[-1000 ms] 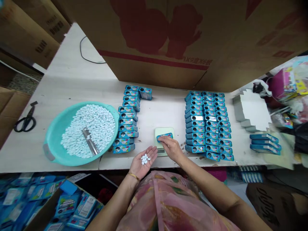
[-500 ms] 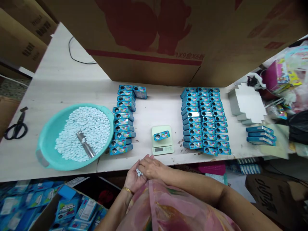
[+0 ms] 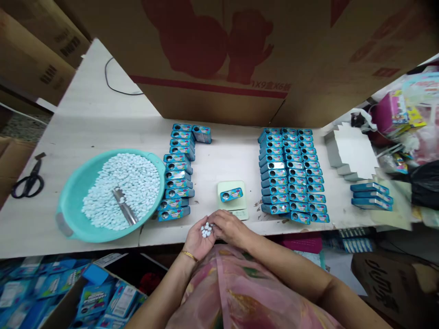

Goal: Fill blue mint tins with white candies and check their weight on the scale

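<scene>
My left hand [image 3: 196, 241] is cupped palm up at the table's front edge, with several small pale-blue candies [image 3: 206, 230] lying in it. My right hand [image 3: 230, 227] rests against its fingers from the other side, its own fingers bent together; what their tips pinch, if anything, is hidden. Just beyond both hands a blue candy tin [image 3: 231, 194] lies on a pale kitchen scale [image 3: 240, 203], whose display is partly covered by my right hand. To the left stands a turquoise basin [image 3: 72, 201] heaped with the same candies, a metal scoop [image 3: 125, 208] lying in them.
Blue tins stand in a column [image 3: 176, 192] beside the basin and in several rows [image 3: 274, 188] right of the scale. A large cardboard box [image 3: 219, 103] walls off the back. Scissors [image 3: 29, 183] lie far left. Packed blue tins [image 3: 92, 297] fill a carton below the table.
Both hands have moved forward and up toward the scale. The right hand has drawn off the left palm, so the candies there now show openly. The view has shifted slightly.
</scene>
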A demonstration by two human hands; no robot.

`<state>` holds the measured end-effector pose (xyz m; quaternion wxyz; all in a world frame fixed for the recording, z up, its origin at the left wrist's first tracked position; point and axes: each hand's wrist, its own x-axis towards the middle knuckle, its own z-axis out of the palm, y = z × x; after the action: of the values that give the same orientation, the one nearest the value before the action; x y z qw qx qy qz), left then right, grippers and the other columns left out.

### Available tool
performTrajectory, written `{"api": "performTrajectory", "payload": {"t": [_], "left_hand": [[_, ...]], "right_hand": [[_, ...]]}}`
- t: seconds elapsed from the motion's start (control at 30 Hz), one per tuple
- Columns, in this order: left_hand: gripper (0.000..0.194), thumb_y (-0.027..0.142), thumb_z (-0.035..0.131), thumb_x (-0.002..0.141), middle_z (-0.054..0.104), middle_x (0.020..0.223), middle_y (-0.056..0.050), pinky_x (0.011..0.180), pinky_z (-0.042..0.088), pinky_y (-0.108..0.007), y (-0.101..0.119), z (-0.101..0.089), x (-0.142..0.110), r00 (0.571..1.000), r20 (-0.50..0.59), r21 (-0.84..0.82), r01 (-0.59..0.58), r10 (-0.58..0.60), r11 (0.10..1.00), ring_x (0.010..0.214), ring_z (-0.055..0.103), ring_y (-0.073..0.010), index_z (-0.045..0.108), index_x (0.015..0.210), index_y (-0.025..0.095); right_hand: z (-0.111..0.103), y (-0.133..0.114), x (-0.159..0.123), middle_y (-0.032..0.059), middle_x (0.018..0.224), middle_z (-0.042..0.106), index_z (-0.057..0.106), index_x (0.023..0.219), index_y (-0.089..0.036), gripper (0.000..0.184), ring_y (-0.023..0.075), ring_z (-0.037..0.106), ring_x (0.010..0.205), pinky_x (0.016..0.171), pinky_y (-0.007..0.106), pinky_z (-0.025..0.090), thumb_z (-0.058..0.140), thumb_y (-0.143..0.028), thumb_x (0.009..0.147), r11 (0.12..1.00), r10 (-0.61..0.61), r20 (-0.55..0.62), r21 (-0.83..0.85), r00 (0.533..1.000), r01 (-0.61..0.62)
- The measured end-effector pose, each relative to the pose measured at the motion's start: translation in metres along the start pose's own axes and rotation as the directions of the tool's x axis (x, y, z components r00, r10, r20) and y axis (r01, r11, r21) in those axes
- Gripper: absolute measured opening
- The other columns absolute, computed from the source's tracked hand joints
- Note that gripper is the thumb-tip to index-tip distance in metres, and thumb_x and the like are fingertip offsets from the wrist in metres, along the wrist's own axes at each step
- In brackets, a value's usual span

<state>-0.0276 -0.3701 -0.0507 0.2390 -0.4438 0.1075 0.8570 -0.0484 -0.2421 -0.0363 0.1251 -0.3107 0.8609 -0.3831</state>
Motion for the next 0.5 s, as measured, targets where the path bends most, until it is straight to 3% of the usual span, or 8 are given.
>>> {"api": "performTrajectory", "payload": {"t": [0.1,0.23,0.37,0.5], "left_hand": [[0.016,0.01,0.041,0.076,0.062,0.061,-0.005,0.06,0.051,-0.023,0.001,0.012,0.006,0.997,0.061,0.003,-0.04,0.04,0.999,0.059,0.06,-0.0109,0.056,0.073,0.008],[0.022,0.012,0.04,0.075,0.063,0.087,-0.015,0.077,0.048,-0.032,0.006,0.019,0.008,0.989,0.123,0.044,-0.085,0.079,0.995,0.089,0.058,-0.0204,0.057,0.087,0.005],[0.025,0.013,0.041,0.074,0.059,0.102,-0.017,0.083,0.046,-0.036,0.009,0.012,0.004,0.99,0.095,0.061,-0.11,0.104,0.992,0.104,0.049,-0.0257,0.057,0.092,0.005],[0.025,0.011,0.041,0.074,0.059,0.101,-0.018,0.082,0.047,-0.036,0.009,0.001,-0.001,0.992,0.048,0.033,-0.117,0.116,0.993,0.105,0.048,-0.0258,0.056,0.094,0.005]], "right_hand": [[-0.015,0.008,0.004,0.0046,0.089,0.054,0.052,0.095,-0.018,0.022,0.0135,0.048,0.087,0.078,0.026,0.041,0.044,-0.012,0.076,0.999,-0.012,-0.066,0.035,0.998,0.014],[-0.031,0.028,0.014,0.0063,0.086,0.053,0.054,0.092,-0.017,0.02,0.0145,0.049,0.085,0.076,0.028,0.042,0.042,-0.011,0.077,0.998,0.027,-0.181,-0.046,0.983,-0.036],[-0.036,0.045,0.023,0.008,0.086,0.054,0.057,0.088,-0.016,0.018,0.0158,0.05,0.082,0.074,0.029,0.043,0.042,-0.013,0.078,0.981,0.067,-0.186,-0.165,0.98,-0.099],[-0.036,0.047,0.026,0.0053,0.084,0.056,0.057,0.084,-0.018,0.016,0.013,0.052,0.081,0.074,0.025,0.043,0.042,-0.014,0.079,0.994,0.093,-0.291,-0.025,0.952,-0.105]]}}
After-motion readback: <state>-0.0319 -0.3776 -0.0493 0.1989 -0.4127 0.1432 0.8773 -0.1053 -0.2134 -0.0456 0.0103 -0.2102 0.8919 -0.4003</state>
